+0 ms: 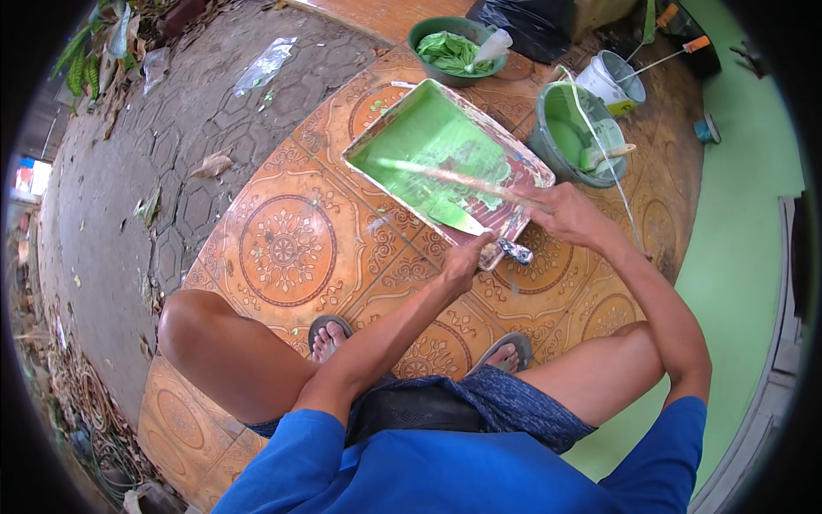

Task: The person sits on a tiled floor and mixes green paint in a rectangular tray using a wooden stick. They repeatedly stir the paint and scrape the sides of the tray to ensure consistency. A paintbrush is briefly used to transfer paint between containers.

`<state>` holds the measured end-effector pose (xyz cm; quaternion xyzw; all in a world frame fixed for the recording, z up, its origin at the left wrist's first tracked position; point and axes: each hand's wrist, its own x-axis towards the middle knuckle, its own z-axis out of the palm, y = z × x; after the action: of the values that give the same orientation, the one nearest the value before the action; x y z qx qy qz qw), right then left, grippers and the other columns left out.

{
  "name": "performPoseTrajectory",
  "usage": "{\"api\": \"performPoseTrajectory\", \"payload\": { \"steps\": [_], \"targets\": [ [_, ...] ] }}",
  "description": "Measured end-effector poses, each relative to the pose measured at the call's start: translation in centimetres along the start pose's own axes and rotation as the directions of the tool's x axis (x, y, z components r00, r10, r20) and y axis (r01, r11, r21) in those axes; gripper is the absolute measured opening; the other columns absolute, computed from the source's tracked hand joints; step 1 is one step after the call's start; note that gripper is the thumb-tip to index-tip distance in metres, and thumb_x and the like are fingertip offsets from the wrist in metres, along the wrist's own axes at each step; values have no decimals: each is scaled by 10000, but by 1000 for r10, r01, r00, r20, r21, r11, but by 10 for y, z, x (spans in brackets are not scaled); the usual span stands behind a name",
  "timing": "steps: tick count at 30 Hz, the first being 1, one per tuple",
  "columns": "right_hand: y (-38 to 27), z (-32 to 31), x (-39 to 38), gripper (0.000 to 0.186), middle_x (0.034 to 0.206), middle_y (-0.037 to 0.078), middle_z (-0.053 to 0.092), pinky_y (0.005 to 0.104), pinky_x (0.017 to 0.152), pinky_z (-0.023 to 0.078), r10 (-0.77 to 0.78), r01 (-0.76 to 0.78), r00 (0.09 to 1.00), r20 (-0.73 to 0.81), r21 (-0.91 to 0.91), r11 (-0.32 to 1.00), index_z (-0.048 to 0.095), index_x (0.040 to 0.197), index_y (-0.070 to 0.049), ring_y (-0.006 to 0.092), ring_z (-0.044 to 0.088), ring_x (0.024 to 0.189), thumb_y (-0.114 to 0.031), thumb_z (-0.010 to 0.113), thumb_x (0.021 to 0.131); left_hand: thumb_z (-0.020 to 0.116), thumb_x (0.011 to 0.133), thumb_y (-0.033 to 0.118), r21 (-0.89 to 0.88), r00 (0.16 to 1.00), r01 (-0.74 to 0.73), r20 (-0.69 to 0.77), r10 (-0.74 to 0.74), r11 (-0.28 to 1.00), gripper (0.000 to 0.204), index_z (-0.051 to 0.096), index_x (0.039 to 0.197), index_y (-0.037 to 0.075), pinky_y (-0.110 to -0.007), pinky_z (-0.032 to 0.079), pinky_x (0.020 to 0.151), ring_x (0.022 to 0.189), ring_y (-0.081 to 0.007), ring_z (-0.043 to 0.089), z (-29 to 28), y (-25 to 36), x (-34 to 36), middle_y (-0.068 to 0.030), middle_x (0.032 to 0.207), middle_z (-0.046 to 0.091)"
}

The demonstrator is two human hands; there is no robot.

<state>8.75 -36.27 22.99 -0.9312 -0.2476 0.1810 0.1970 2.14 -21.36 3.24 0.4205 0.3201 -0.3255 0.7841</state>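
My right hand (568,214) is closed round a thin wooden stick (479,182), blurred by motion, that reaches left over the paint tray (469,104). The stick's far part is coated in pale green. My left hand (463,264) is at the tray's near edge, closed on a paint scraper (454,216). Its blade is green with paint, and a spattered handle end (516,251) sticks out to the right of my fingers. Light green paint covers most of the tray's floor; brownish-red ribs show at its right part. The fingers of my left hand are partly hidden.
Right of the tray stands a bucket (548,150) of green paint with a brush (606,156) and a thin white rod across it. Behind are a white pail (591,81), a basin (437,74) with green cloth-like material and a black bag (527,27). A green wall (745,257) borders the right.
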Motion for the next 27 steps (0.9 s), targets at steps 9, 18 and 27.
{"api": "performPoseTrajectory", "payload": {
  "steps": [9,18,27],
  "targets": [
    [8,-6,7,400,763,264,606,400,665,483,20,-23,999,-39,-67,997,583,1266,-128,358,575,610,-167,602,868,789,754,202,-20,998,9,-58,-10,1000,421,599,1011,-73,-251,573,607,712,-166,668,-4,-1,10,-117,919,668],
    [21,5,19,394,790,259,620,409,686,489,-158,149,982,-102,-96,984,587,1256,-107,394,585,653,-161,593,865,797,746,215,-14,998,29,-61,-30,999,429,604,1023,-48,-251,565,638,730,-158,664,-7,2,9,-97,916,667],
    [-9,-1,20,357,1103,205,637,423,886,493,67,-50,991,118,-140,989,596,1222,-65,390,624,925,-188,560,889,799,744,224,-32,998,48,-33,-49,998,435,607,1030,-41,-250,568,644,744,-154,668,-4,10,-4,-86,914,671]
  ]
}}
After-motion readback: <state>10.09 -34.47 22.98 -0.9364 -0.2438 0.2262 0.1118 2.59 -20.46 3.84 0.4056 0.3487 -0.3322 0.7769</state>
